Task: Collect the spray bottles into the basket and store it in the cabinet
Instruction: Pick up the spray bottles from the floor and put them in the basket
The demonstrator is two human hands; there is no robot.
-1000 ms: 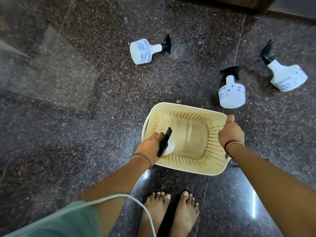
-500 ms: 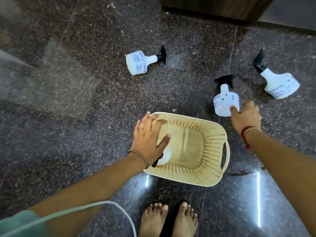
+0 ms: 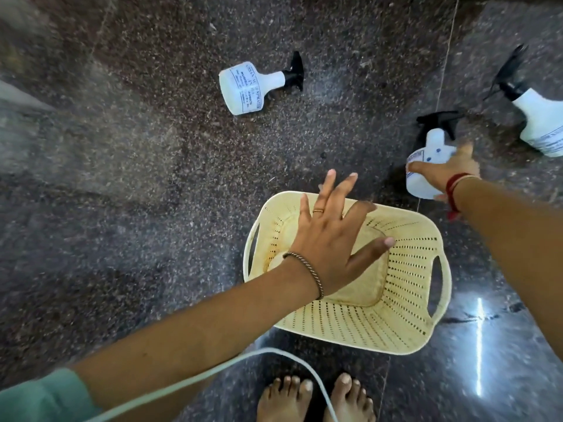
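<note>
The left hand [image 3: 332, 239], which held a bottle a second ago, now hovers flat and empty over the basket [image 3: 396, 324]; that bottle [image 3: 275, 261] lies inside, mostly hidden. The right hand [image 3: 447, 173] has closed around the upright bottle [image 3: 432, 153] beside the basket. Two bottles [image 3: 243, 86] [image 3: 542, 120] remain on the floor [image 3: 122, 178].

Left hand [image 3: 330, 236] splayed flat; right hand [image 3: 447, 173] gripping, arm outstretched.

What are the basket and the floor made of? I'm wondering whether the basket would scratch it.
The basket looks like moulded cream plastic, matt: thin perforated walls, cut-out handles. The floor looks like polished dark granite: speckled grain, mirror-like glare, thin joint lines.
</note>
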